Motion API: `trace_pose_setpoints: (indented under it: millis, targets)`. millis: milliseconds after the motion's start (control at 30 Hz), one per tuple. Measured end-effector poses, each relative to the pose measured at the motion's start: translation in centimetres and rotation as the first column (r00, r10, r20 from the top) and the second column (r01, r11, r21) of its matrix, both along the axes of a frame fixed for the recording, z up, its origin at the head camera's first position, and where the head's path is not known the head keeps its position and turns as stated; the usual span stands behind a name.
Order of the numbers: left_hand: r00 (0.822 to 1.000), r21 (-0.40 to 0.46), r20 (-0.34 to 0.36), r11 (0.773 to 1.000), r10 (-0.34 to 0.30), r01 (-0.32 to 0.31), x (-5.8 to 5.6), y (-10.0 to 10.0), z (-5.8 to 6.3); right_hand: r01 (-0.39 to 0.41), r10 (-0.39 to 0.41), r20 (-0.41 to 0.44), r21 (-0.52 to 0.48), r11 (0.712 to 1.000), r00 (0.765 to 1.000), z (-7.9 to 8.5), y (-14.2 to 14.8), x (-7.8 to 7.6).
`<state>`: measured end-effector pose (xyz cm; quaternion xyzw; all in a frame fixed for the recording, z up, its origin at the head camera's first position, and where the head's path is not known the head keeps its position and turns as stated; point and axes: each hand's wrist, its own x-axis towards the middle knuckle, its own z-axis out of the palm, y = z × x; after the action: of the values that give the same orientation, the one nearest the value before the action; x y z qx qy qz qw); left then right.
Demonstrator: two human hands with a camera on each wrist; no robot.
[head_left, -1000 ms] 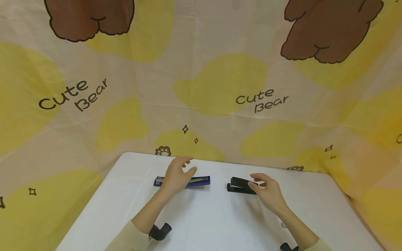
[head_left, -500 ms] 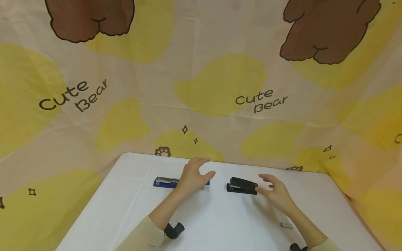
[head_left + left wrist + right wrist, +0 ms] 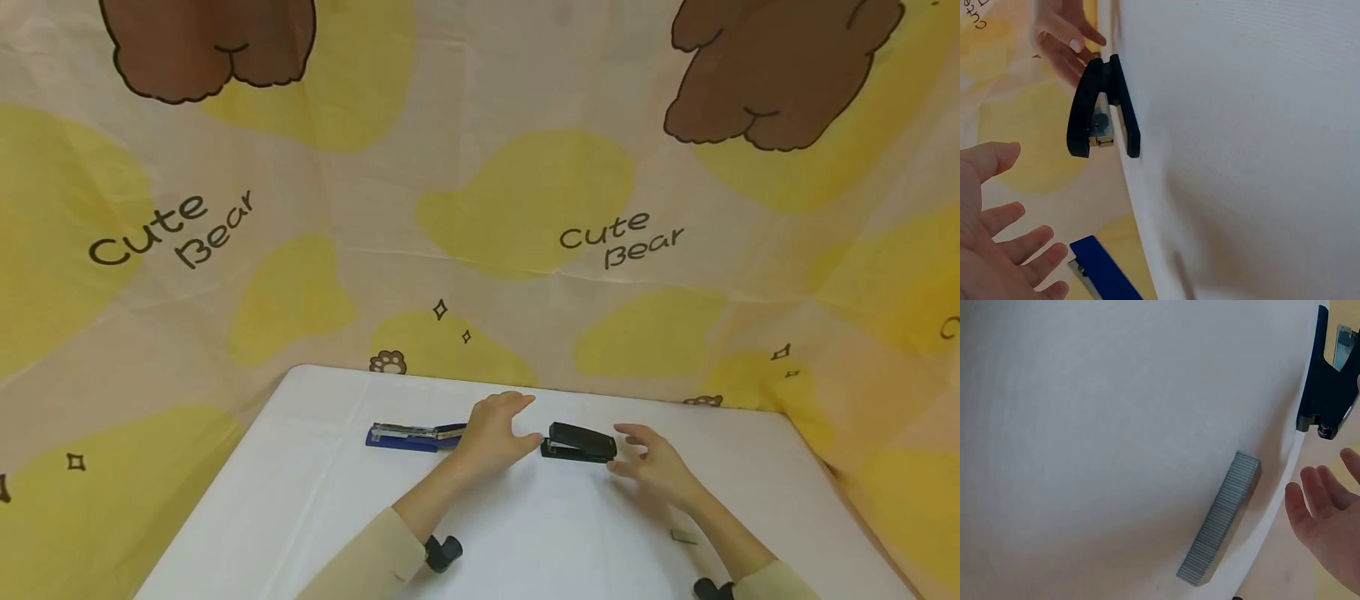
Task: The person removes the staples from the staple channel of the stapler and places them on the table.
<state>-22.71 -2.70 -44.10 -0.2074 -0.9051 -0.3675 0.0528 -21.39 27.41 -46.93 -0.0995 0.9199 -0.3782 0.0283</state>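
Note:
A black stapler [image 3: 577, 443] lies on the white table, its top arm lifted a little off the base. My left hand [image 3: 491, 429] hovers at its left end with fingers loosely spread, holding nothing. At its right end is my right hand [image 3: 656, 462], thumb and fingers apart; whether they touch the stapler I cannot tell. Behind my left hand lies a blue stapler [image 3: 408, 438] with its top folded back and its metal rail showing; its right end is hidden. The left wrist view shows the black stapler's [image 3: 1085, 112] mouth agape.
A strip of grey staples [image 3: 1219, 519] lies on the table near my right forearm. The white table [image 3: 300, 500] ends at a patterned yellow cloth [image 3: 510, 208] hanging behind and around it. Black wrist cameras [image 3: 442, 552] are worn on both wrists.
My left hand has moved right, from over the blue stapler to beside the black one. My right hand has drawn back slightly right from the black stapler, uncovering its right end.

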Motion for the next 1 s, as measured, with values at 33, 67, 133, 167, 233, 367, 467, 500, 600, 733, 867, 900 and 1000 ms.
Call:
trace_pose_setpoints:
  millis: [33,67,133,167,233,367,467,500,600,733,867,900,1000]
  targets:
    - [1.000,-0.022,0.000,1.000,-0.008,0.008,-0.1,0.2,-0.1,-0.005,0.005,0.002,0.002,1.000,1.000,-0.1,0.0,0.0]
    - [1.000,-0.042,0.000,0.999,-0.015,0.015,-0.2,0.4,-0.2,-0.008,0.008,0.007,-0.001,1.000,1.000,-0.2,0.0,-0.1]
    - [1.000,-0.076,-0.003,0.997,-0.026,0.026,-0.4,0.8,-0.4,-0.011,0.011,0.016,-0.002,1.000,1.000,-0.4,0.0,-0.2]
    - [1.000,-0.097,-0.008,0.995,-0.030,0.029,-0.6,1.1,-0.6,-0.008,0.008,0.023,0.001,1.000,1.000,-0.5,0.0,-0.2]
    - [0.999,-0.137,-0.018,0.990,-0.037,0.034,-0.8,1.5,-0.9,-0.008,0.008,0.030,0.007,1.000,1.000,-0.6,0.0,-0.4]
    - [0.998,-0.207,-0.032,0.978,-0.048,0.041,-1.1,2.4,-1.3,-0.007,0.006,0.028,0.007,1.000,1.000,-1.1,0.0,-0.8]
    - [0.997,-0.238,-0.042,0.970,-0.061,0.049,-1.2,2.9,-1.6,-0.002,0.002,0.023,-0.005,1.000,1.000,-1.5,-0.1,-1.1]
    - [0.997,-0.244,-0.045,0.968,-0.066,0.053,-1.2,3.0,-1.6,-0.006,0.006,0.020,-0.008,1.000,1.000,-1.6,0.0,-1.2]
    - [0.996,-0.254,-0.048,0.965,-0.079,0.065,-1.2,3.3,-1.8,-0.001,0.001,0.021,-0.015,1.000,1.000,-1.8,0.0,-1.3]
    - [0.996,-0.258,-0.042,0.963,-0.084,0.071,-1.3,3.8,-2.0,-0.001,0.002,0.020,-0.020,1.000,1.000,-1.7,0.0,-1.4]
    - [0.996,-0.241,-0.022,0.968,-0.081,0.074,-1.3,4.3,-2.2,0.009,-0.009,0.033,-0.027,1.000,0.999,-1.6,0.0,-1.3]
    - [0.997,-0.236,-0.016,0.969,-0.079,0.073,-1.3,4.4,-2.3,0.011,-0.009,0.035,-0.031,0.999,0.999,-1.5,0.0,-1.3]
    - [0.998,-0.213,-0.004,0.975,-0.066,0.063,-1.3,4.6,-2.2,0.009,-0.007,0.042,-0.047,0.999,0.999,-1.3,0.0,-1.1]
